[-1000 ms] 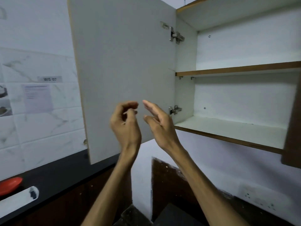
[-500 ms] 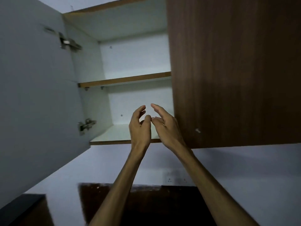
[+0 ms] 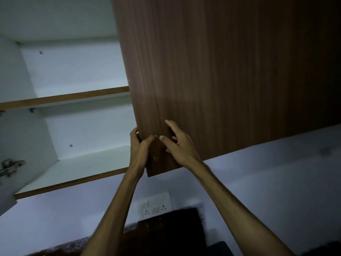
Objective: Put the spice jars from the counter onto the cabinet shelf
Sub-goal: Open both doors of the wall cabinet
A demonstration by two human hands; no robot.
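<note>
— Two hands at the brown door (image 3: pixel 212 71)?
— Yes: your left hand (image 3: pixel 138 146) is gripping its left edge, your right hand (image 3: pixel 177 145) is lying open on it. No spice jars are showing; the cabinet shelf (image 3: pixel 73 170) is sitting left.

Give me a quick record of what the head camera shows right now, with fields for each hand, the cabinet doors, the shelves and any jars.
left hand: fingers curled round the lower left edge of the brown door
right hand: fingers spread on the same door's front, near its bottom corner
brown door: closed or nearly so, covers the cabinet's right half
white door: swung open at the far left, only a part shows
lower shelf: bare where visible
upper shelf: only its front edge and underside show
spice jars: none in view
</note>
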